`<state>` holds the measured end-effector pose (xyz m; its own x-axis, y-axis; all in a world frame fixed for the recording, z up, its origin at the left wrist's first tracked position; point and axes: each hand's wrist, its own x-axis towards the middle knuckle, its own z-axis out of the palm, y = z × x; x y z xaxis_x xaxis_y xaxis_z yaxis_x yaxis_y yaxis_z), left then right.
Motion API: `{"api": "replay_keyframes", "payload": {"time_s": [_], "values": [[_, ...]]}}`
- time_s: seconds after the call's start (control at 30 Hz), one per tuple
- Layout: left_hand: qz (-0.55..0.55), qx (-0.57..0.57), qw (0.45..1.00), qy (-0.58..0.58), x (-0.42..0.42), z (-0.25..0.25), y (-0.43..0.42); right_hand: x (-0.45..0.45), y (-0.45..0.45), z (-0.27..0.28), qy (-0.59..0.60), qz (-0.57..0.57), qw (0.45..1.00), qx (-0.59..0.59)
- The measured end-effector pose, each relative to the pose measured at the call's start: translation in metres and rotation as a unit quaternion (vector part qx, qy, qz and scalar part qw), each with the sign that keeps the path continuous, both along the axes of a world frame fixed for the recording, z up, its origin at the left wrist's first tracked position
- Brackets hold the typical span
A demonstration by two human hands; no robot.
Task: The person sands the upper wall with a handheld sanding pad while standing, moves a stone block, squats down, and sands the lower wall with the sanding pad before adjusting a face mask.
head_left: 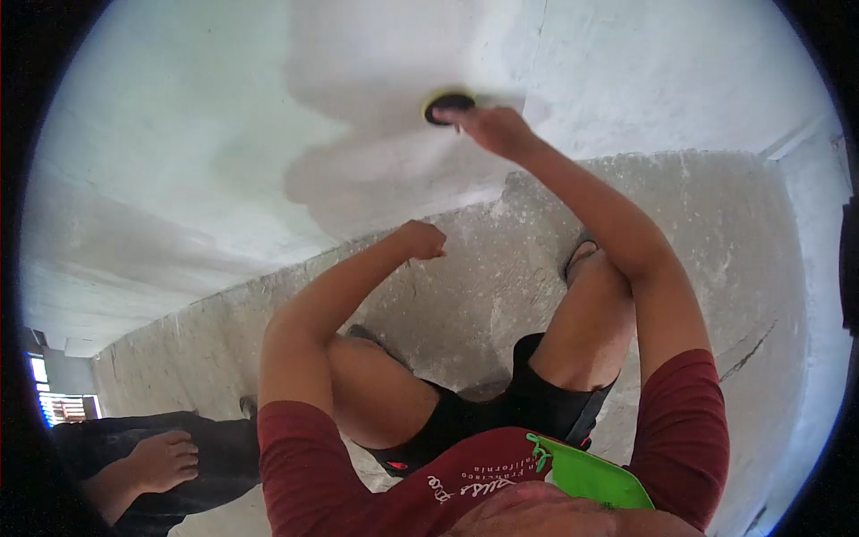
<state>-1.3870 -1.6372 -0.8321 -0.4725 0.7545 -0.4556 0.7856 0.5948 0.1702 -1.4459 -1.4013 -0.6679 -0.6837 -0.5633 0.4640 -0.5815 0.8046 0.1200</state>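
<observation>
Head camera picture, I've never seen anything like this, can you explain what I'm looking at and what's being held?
There's no machine here: a person in a maroon shirt wears the camera on their head, and this single picture looks forward and down. Their right hand holds a round black tool with a yellowish rim, seemingly against the pale wall, over a darker patch. Their left hand is curled, nothing visible in it. Pale specks dot the grey floor. Lower left, another person's hand shows against dark trousers.
</observation>
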Motion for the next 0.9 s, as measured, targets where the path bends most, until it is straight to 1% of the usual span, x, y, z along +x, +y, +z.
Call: {"api": "replay_keyframes", "payload": {"time_s": [0.03,0.1,0.13,0.17,0.2,0.23,0.3,0.37,0.43,0.5,0.57,0.6,0.63,0.7,0.73,0.77,0.83,0.87,0.9], "values": [[0.010,0.017,1.000,0.003,0.003,0.005,0.001,0.004,-0.004,0.001,0.007,0.011,0.999,0.031],[-0.002,0.002,1.000,-0.005,0.001,0.012,0.004,0.007,-0.003,0.006,-0.001,0.015,1.000,-0.016],[0.009,-0.013,1.000,-0.017,0.002,0.017,0.007,0.009,-0.005,0.019,0.002,0.016,1.000,-0.010],[0.023,-0.025,0.999,-0.030,0.003,0.017,0.010,0.011,-0.008,0.038,0.044,0.020,0.994,-0.097],[0.025,-0.013,0.999,-0.027,0.006,0.018,0.010,0.012,-0.011,0.059,0.084,0.025,0.980,-0.181],[0.012,0.007,1.000,-0.013,0.008,0.018,0.008,0.014,-0.013,0.083,0.098,0.018,0.972,-0.215],[0.003,0.042,0.999,0.010,0.007,0.023,0.012,0.011,-0.011,0.125,0.141,0.009,0.957,-0.252],[0.002,-0.061,0.998,-0.013,0.009,0.034,0.016,0.014,-0.009,0.168,0.196,0.014,0.944,-0.265],[-0.003,-0.031,0.999,-0.008,0.007,0.042,0.014,0.013,-0.005,0.205,0.254,-0.002,0.933,-0.253],[0.017,-0.017,1.000,-0.007,0.003,0.055,0.016,0.024,-0.006,0.248,0.184,-0.106,0.941,-0.264],[0.036,0.004,0.999,0.003,-0.001,0.066,0.016,0.014,-0.003,0.271,0.279,-0.023,0.903,-0.325],[0.053,0.003,0.998,0.014,-0.008,0.073,0.011,0.005,-0.003,0.279,0.352,0.059,0.867,-0.348],[0.063,-0.002,0.998,0.026,-0.016,0.076,0.006,-0.001,-0.004,0.286,0.358,0.070,0.861,-0.355],[0.094,0.062,0.993,0.025,-0.024,0.062,-0.002,-0.006,0.012,0.281,0.371,0.038,0.812,-0.449],[0.087,0.052,0.995,0.028,-0.028,0.048,-0.006,-0.004,0.003,0.277,0.439,0.056,0.749,-0.493],[0.074,0.028,0.997,0.020,-0.026,0.032,-0.009,-0.004,0.015,0.266,0.439,0.032,0.741,-0.506],[0.056,-0.043,0.997,0.010,-0.016,0.002,-0.017,-0.011,0.043,0.245,0.301,0.082,0.659,-0.684],[0.053,-0.049,0.997,0.008,-0.012,-0.006,-0.016,-0.025,0.060,0.240,0.217,0.091,0.645,-0.727],[0.022,-0.061,0.998,-0.008,-0.004,-0.013,-0.016,-0.034,0.081,0.234,0.216,0.089,0.642,-0.730]]}}
